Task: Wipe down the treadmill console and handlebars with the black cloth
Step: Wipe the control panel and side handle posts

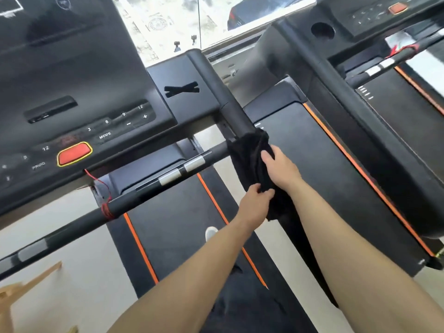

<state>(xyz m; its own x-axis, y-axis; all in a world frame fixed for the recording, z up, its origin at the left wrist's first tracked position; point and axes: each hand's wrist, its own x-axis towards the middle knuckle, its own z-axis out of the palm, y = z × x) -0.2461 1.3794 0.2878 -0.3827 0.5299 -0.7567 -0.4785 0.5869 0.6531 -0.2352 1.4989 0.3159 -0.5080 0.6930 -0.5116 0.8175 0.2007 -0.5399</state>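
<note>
Because you are working down the right side handlebar (pixel 236 111), the treadmill console (pixel 79 131) sits up and left of your grip, untouched. The black cloth (pixel 249 162) wraps the bar's lower end, its long axis running down toward you. Your right hand (pixel 280 168) is closed over it, likely to press; your left hand (pixel 255 203) pinches its hanging tail taut.

Soft black cloth (pixel 249 162); matt plastic console (pixel 72 92); foam-like handlebar (pixel 230 102)
</note>
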